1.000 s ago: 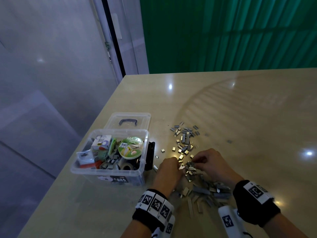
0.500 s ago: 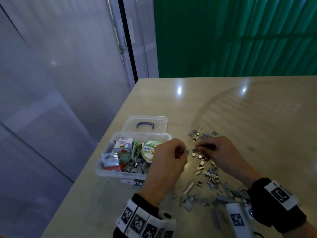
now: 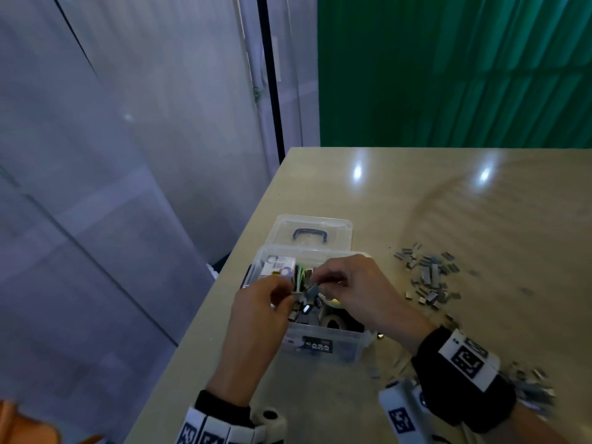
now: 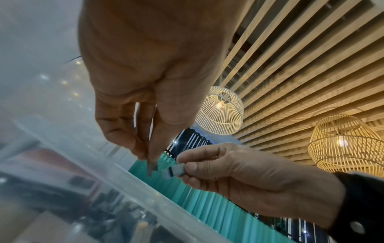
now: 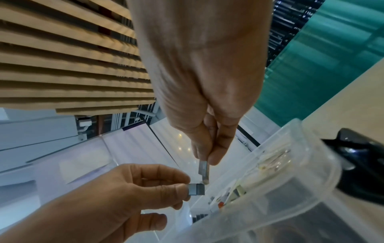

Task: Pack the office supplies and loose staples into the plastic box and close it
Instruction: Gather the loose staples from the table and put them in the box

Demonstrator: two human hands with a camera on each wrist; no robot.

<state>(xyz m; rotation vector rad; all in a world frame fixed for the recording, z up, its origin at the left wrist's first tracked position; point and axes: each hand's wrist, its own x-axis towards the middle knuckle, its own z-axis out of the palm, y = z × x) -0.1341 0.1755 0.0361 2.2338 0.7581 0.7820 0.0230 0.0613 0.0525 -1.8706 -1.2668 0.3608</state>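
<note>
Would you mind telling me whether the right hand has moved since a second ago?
Yes. The right hand has gone from the loose staples on the table leftward to above the open plastic box, pinching a staple strip.

- The head view is dim and bluish; two white glare spots sit on the glossy tabletop (image 3: 480,219).
- Its lines bow at the edges, and the staples (image 3: 429,277) smear with motion blur.
- In the left wrist view, warm wicker lamps (image 4: 220,110) glow overhead.
- Both wrist views are soft, and the box wall (image 5: 270,205) is blurred.
</note>
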